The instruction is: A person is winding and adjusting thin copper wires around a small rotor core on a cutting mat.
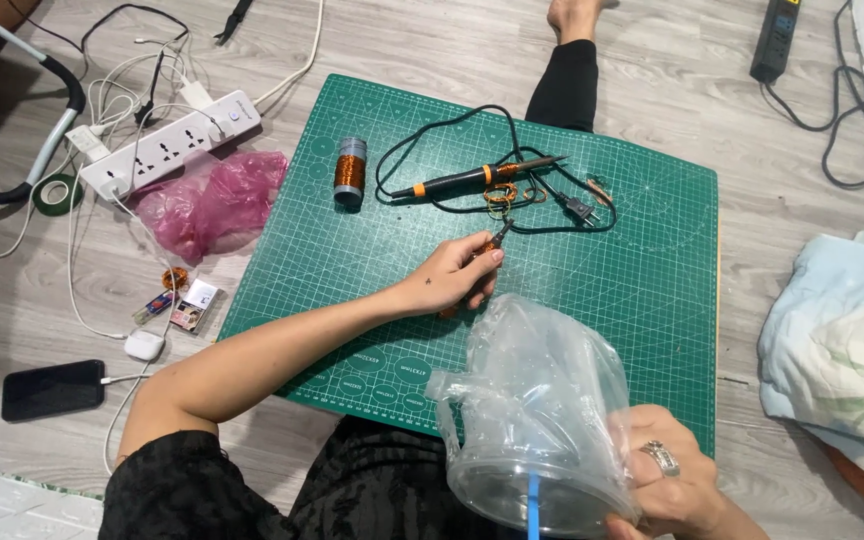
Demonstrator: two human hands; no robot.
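My left hand [455,275] reaches over the green cutting mat [652,260] and grips a small orange-handled tool [497,238], its dark tip pointing at a little coil of copper wire [500,195]. My right hand [674,485], with a ring on one finger, holds a clear plastic bag wrapped over a round clear container [532,420] near the mat's front edge. A soldering iron [472,178] with an orange and black handle lies on the mat beyond my left hand, its black cord looped around it.
A spool of copper wire [350,170] stands at the mat's back left. A white power strip [172,142], pink plastic bag [210,200], green tape roll [56,194], phone [52,388] and charger lie on the floor left. Light blue bedding [837,340] is right. My leg [564,80] lies beyond the mat.
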